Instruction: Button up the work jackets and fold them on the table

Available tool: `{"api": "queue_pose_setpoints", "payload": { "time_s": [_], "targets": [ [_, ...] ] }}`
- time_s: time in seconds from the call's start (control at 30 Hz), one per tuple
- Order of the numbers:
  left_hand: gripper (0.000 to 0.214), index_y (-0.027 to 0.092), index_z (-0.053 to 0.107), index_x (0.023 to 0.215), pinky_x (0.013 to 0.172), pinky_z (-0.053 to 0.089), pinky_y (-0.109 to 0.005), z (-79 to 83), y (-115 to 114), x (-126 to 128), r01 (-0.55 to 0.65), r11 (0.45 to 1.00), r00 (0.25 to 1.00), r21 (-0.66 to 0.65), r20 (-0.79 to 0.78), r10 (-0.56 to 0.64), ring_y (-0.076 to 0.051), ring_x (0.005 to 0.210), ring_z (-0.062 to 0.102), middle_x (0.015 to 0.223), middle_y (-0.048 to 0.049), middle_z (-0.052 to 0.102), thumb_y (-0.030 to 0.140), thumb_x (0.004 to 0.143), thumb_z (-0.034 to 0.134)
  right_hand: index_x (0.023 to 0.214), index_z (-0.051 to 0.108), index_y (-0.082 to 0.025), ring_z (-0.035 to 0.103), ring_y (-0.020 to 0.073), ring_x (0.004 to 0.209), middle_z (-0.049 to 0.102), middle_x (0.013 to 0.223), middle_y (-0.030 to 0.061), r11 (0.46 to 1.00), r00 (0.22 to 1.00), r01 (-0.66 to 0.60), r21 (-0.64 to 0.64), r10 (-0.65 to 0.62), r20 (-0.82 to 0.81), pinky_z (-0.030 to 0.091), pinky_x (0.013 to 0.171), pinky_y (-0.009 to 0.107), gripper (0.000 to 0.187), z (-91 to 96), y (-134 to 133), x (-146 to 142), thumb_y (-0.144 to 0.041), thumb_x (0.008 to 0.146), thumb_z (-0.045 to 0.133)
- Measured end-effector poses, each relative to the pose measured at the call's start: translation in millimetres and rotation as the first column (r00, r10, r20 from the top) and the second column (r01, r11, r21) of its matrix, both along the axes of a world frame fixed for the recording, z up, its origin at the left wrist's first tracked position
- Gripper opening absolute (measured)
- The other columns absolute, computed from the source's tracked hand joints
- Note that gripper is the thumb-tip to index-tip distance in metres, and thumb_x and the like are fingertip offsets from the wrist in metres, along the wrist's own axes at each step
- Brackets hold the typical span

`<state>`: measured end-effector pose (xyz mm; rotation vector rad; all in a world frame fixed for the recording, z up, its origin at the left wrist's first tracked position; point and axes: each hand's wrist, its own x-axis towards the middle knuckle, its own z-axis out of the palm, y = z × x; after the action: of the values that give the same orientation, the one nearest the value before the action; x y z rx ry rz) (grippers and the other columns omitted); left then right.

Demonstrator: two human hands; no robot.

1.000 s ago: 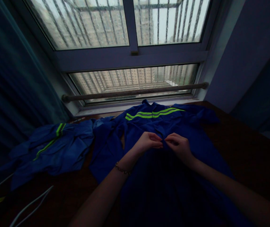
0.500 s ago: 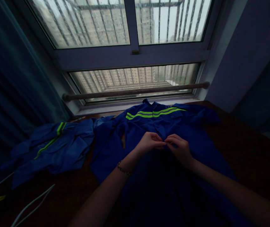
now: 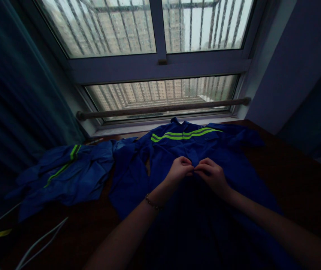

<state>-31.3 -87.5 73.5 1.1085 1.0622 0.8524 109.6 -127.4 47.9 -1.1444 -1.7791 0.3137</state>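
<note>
A blue work shirt (image 3: 233,165) with bright green stripes across the chest lies flat on a dark wooden table (image 3: 297,176), collar toward the window. My left hand (image 3: 179,169) and my right hand (image 3: 211,174) meet over the shirt's front opening, below the stripes. Both are closed in a pinch on the cloth edges there, fingertips nearly touching. A thin bracelet sits on my left wrist. What lies between the fingertips is too small and dark to make out.
A second blue garment (image 3: 64,176) with green stripes lies crumpled at the left of the table. White cables (image 3: 41,240) run along the near left corner. A window with a rail (image 3: 163,108) stands just behind the table, and dark curtains hang on both sides.
My hands have stayed at the same spot on the shirt front, fingers shifting slightly closer together. The view has drifted a little to the left.
</note>
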Motion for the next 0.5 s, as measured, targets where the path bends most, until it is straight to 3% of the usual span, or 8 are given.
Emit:
{"api": "queue_pose_setpoints", "payload": {
  "time_s": [0.1,0.33,0.5],
  "targets": [
    [0.022,0.014,0.047,0.068,0.042,0.041,-0.014,-2.0,-0.8,1.1,-0.018,1.0,1.0,0.023,0.023,0.018,-0.005,0.043,0.05,0.05,0.0059,0.05,0.003,0.057,0.063,0.077,0.063,-0.023,0.053,0.0148,0.074,0.054,0.079,0.0035,1.0,1.0,0.009,-0.002,-0.009,-0.014,0.043,0.066,0.027,0.009,-0.9,-1.8,-1.9,-0.023,0.075,0.055],
    [0.022,0.013,0.046,0.072,0.052,0.049,-0.02,2.2,-1.3,0.3,0.118,0.993,0.99,0.028,0.075,-0.12,-0.009,0.051,0.057,0.056,0.0019,0.058,0.018,0.063,0.066,0.074,0.061,-0.02,0.052,0.0133,0.068,0.055,0.078,0.003,0.995,0.986,0.06,-0.078,-0.071,-0.153,0.041,0.06,0.025,0.007,0.8,-0.4,-0.3,-0.026,0.074,0.058],
    [0.029,0.014,0.045,0.077,0.05,0.048,-0.02,1.8,-3.1,1.2,0.054,0.999,0.996,0.005,0.071,-0.054,-0.009,0.049,0.056,0.056,0.0023,0.059,0.019,0.06,0.069,0.074,0.061,-0.019,0.051,0.0128,0.066,0.055,0.078,0.0032,0.99,0.971,0.015,-0.139,-0.047,-0.232,0.04,0.058,0.025,0.011,0.6,0.5,-0.5,-0.03,0.072,0.059]
  ]
}}
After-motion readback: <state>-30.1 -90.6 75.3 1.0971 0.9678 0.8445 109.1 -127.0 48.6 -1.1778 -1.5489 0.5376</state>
